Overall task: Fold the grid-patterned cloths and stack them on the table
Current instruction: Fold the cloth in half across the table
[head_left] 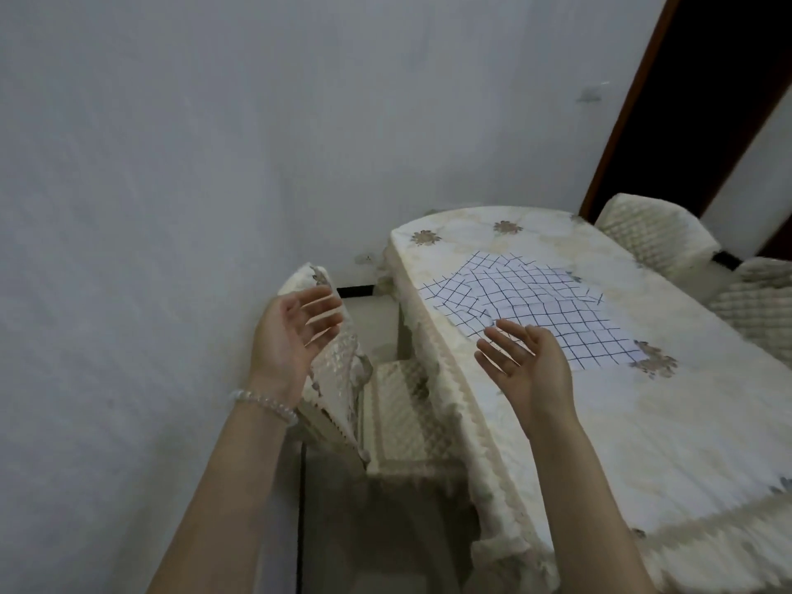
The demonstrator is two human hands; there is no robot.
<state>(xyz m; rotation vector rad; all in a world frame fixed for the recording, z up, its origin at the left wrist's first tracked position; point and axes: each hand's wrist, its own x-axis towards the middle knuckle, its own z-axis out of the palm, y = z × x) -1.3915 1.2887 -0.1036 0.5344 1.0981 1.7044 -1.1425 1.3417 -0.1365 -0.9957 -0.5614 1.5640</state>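
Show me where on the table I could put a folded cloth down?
Bare tablecloth lies on the near side of the grid-patterned cloths, toward the scalloped front edge. A narrower free strip runs along the far end by the wall, around the flower prints. The middle is crowded with spread cloths. Both hands, left hand and right hand, are empty.
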